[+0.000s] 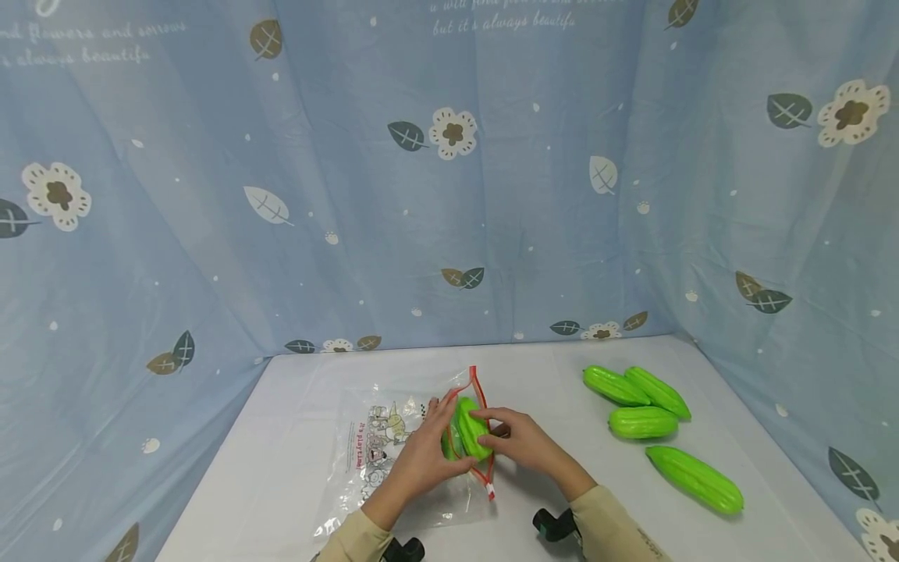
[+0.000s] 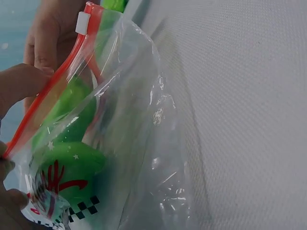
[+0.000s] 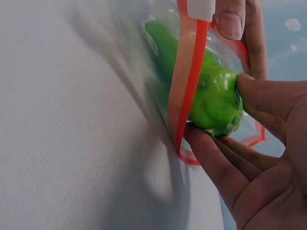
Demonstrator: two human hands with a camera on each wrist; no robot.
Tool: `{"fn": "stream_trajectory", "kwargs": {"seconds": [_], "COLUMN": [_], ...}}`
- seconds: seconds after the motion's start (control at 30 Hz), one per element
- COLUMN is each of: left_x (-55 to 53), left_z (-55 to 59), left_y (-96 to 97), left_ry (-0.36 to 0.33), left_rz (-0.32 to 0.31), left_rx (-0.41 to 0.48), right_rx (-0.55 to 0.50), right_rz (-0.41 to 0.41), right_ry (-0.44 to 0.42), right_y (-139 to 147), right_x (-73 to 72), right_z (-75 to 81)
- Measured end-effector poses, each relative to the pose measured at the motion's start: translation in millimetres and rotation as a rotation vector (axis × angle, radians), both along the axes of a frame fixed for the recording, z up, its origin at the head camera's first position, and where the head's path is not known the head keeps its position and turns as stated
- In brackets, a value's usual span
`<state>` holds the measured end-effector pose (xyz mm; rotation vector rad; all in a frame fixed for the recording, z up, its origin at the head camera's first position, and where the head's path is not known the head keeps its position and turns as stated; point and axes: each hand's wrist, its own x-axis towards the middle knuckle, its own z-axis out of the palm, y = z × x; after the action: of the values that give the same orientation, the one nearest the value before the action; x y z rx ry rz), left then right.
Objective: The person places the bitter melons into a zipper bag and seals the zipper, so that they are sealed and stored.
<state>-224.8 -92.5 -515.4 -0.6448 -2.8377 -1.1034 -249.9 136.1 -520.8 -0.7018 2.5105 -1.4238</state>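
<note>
A clear zip bag (image 1: 340,488) with a red zip edge (image 3: 189,81) and printed cartoon figures lies on the table. My left hand (image 1: 424,453) holds it by the mouth, thumb on the near zip edge and fingers on the other side. My right hand (image 1: 523,441) pinches a glossy green cucumber (image 3: 216,103) between thumb and fingers at the bag's mouth. Most of this cucumber is inside the opening. Another green cucumber (image 2: 72,165) shows through the plastic in the left wrist view. The white slider (image 2: 83,23) sits at one end of the zip.
Several more green cucumbers lie to the right on the white table (image 1: 281,437): a cluster of three with one cucumber (image 1: 642,422) in front, and a separate cucumber (image 1: 695,478) nearer me. A blue patterned curtain (image 1: 421,195) stands behind and along both sides.
</note>
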Motion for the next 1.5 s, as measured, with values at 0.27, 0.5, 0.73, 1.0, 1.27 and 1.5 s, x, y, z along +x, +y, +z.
{"fn": "stream_trajectory", "kwargs": {"seconds": [0.27, 0.5, 0.73, 1.0, 1.27, 1.5], "left_x": [0.1, 0.0, 2.0, 3.4, 4.4, 4.2], "left_z": [2.5, 3.9, 5.3, 7.3, 4.9, 2.3], "left_y": [-0.8, -1.3, -1.7, -2.5, -4.4, -6.0], "left_ry": [0.013, 0.025, 0.018, 0.015, 0.001, -0.021], "left_rz": [-0.018, -0.028, -0.029, -0.025, -0.029, -0.024], "left_rx": [-0.005, -0.015, -0.016, -0.013, -0.014, -0.012], "right_rx": [0.030, 0.054, 0.047, 0.041, 0.032, 0.052], "right_rz": [-0.014, -0.005, -0.015, -0.033, -0.027, -0.045], "right_ry": [-0.011, 0.001, -0.002, -0.019, -0.008, 0.001], "right_y": [-5.9, -9.5, -12.0, -15.5, -15.9, -16.1], "right_x": [-3.4, -4.8, -2.7, -2.4, -1.3, -0.6], "right_z": [-1.7, -4.2, -4.5, -4.3, -5.7, -5.9]}}
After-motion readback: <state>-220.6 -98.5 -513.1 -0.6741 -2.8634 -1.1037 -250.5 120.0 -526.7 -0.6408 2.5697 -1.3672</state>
